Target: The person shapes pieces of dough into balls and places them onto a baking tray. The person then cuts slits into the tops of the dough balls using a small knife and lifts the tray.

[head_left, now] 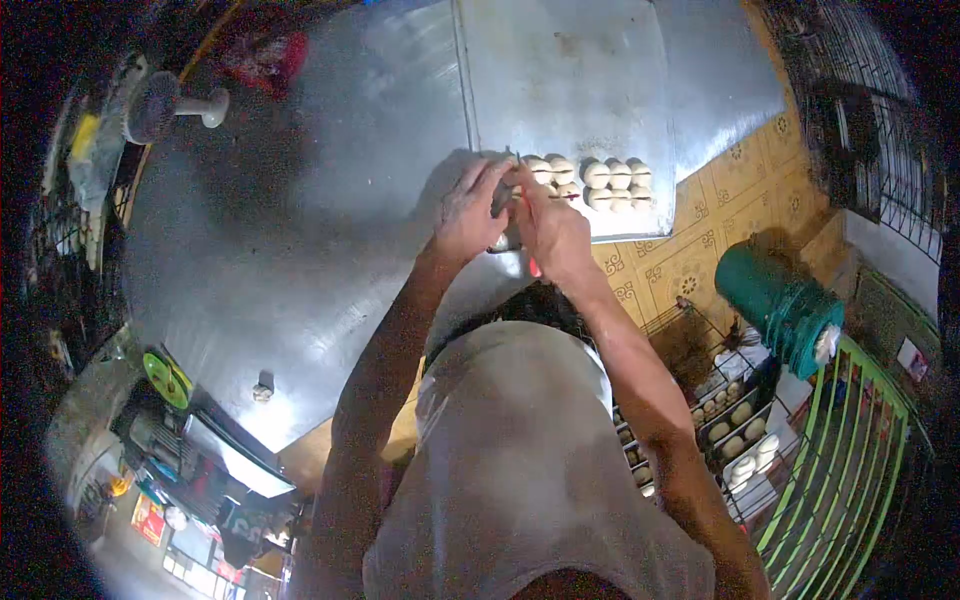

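Observation:
Pale dough pieces sit in small clusters on a metal tray at the table's front right edge. At the tray's left end, my left hand curves over the dough there, fingers bent; what it grips, if anything, is hidden. Close beside it, my right hand is closed around a thin tool with a red handle, whose far end shows between the hands near the dough. Several of the dough pieces carry dark slits across the top. The dough directly under my hands is mostly covered.
The metal table spreads left and ahead. One small lump lies near its front left edge. At right stand green buckets and a green rack. Trays of dough rest low on a rack. A fan-like object stands at upper left.

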The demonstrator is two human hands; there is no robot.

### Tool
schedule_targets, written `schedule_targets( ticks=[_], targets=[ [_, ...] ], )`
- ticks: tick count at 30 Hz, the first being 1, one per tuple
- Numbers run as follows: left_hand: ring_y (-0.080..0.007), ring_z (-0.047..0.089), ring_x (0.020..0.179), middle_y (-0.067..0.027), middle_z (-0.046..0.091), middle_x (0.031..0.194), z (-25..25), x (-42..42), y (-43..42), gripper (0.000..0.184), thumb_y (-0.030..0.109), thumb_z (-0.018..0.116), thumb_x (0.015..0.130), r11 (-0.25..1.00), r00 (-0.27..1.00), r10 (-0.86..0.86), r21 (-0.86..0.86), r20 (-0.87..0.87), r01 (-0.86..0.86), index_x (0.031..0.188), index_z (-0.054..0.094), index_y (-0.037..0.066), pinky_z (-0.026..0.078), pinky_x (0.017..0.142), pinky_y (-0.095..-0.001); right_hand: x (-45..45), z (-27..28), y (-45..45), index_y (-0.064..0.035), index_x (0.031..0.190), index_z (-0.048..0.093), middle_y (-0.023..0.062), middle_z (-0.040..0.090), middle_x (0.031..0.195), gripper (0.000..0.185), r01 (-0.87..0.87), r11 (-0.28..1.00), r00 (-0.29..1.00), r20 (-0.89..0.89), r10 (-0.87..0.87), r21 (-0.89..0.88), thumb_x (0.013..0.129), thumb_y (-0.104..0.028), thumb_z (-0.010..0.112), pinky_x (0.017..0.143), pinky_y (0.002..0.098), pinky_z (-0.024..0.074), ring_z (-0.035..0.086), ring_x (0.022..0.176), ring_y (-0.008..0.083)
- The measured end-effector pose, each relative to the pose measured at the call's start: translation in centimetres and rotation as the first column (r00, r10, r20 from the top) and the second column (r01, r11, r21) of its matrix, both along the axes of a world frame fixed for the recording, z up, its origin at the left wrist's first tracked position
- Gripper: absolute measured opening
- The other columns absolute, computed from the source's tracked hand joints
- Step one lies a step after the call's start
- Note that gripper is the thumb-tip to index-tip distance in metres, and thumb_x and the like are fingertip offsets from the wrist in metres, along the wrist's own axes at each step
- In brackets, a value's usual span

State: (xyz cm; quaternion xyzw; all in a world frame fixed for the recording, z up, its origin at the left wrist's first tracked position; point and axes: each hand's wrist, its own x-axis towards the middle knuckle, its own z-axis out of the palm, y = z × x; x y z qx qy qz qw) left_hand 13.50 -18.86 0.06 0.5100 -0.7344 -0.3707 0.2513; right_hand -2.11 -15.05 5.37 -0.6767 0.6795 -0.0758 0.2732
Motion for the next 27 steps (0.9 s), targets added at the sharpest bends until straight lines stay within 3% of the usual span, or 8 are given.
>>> schedule_targets(
  ticks=[5,9,13,15,16,19,20,27],
  targets=[
    [-0.0383,0.055,0.117,-0.0168,0.055,0.129,0.1,-0.2,0.1,0.053,0.026,0.067,0.085,0.999,0.998,0.022,0.048,0.051,-0.025,0.133,0.051,0.012,0.05,0.093,-0.0436,-2.0,4.7,4.5,-0.0097,0.138,0.047,0.0177,0.066,0.071,0.052,-0.186,0.96,0.982,-0.005,0.191,0.208,0.087,-0.016,0.056,0.054,0.0475,0.0522,0.065,0.06,0.0365],
    [-0.0385,0.051,0.117,-0.014,0.047,0.137,2.7,-0.7,0.1,0.064,0.025,0.07,0.079,0.991,0.997,0.031,-0.132,0.064,-0.022,0.137,0.047,0.009,0.042,0.099,-0.0463,-2.9,4.8,3.1,-0.009,0.138,0.049,0.0168,0.066,0.071,0.054,0.054,0.992,0.998,0.027,-0.058,0.111,0.085,-0.015,0.06,0.055,0.0468,0.0518,0.065,0.061,0.0356],
    [-0.0355,0.048,0.119,-0.01,0.052,0.132,3.7,-3.0,0.5,0.062,0.022,0.073,0.074,0.997,0.986,-0.048,-0.056,0.158,0.058,0.132,0.054,0.012,0.033,0.104,-0.0487,-3.2,0.2,-0.8,-0.009,0.14,0.045,0.0161,0.068,0.077,0.052,-0.085,0.996,0.987,-0.133,0.089,0.032,0.09,-0.019,0.054,0.051,0.0455,0.0513,0.066,0.062,0.0353],
    [-0.0308,0.05,0.116,-0.0066,0.056,0.125,1.8,-3.8,-0.1,0.049,0.022,0.07,0.073,0.977,0.973,0.047,-0.215,0.227,0.003,0.12,0.06,0.011,0.039,0.094,-0.0471,-3.4,2.0,1.2,-0.0099,0.14,0.046,0.0153,0.068,0.078,0.052,-0.096,0.983,0.978,-0.17,0.123,0.159,0.09,-0.02,0.054,0.048,0.045,0.0505,0.066,0.06,0.0335],
    [-0.0315,0.05,0.116,-0.0061,0.057,0.124,1.7,-4.0,-0.3,0.044,0.022,0.07,0.074,0.97,0.979,0.064,-0.244,0.194,-0.015,0.115,0.063,0.011,0.038,0.094,-0.0472,-4.0,-0.1,3.7,-0.0108,0.14,0.047,0.0144,0.067,0.07,0.051,-0.117,0.984,0.982,-0.165,0.094,-0.137,0.09,-0.019,0.055,0.046,0.0435,0.0498,0.065,0.056,0.0308],
    [-0.033,0.049,0.12,-0.0063,0.057,0.129,2.1,-4.3,-0.1,0.05,0.022,0.072,0.074,0.984,0.98,0.067,-0.173,0.186,-0.035,0.122,0.061,0.014,0.036,0.099,-0.0478,-5.6,4.3,6.2,-0.016,0.139,0.048,0.0154,0.062,0.059,0.05,-0.112,0.985,0.986,-0.109,0.127,0.13,0.09,-0.018,0.056,0.05,0.0473,0.0502,0.063,0.054,0.0346],
    [-0.0343,0.048,0.122,-0.0077,0.056,0.131,2.1,-4.4,0.0,0.056,0.023,0.072,0.072,0.98,0.988,0.067,-0.194,0.139,-0.039,0.125,0.059,0.012,0.036,0.1,-0.0487,-6.2,5.0,5.5,-0.0144,0.138,0.049,0.0145,0.06,0.056,0.049,-0.07,0.995,0.997,0.014,0.071,-0.074,0.089,-0.016,0.057,0.049,0.0455,0.0505,0.063,0.052,0.0332],
    [-0.029,0.05,0.115,-0.0052,0.059,0.124,1.4,-7.8,-0.1,0.046,0.022,0.071,0.069,0.941,0.979,0.084,-0.338,0.186,-0.017,0.114,0.065,0.013,0.032,0.101,-0.0491,-7.1,1.2,1.3,-0.0106,0.144,0.04,0.0147,0.068,0.074,0.058,-0.102,0.995,0.99,-0.091,0.104,0.02,0.088,-0.014,0.054,0.052,0.0453,0.0523,0.066,0.06,0.0328]
  ],
)
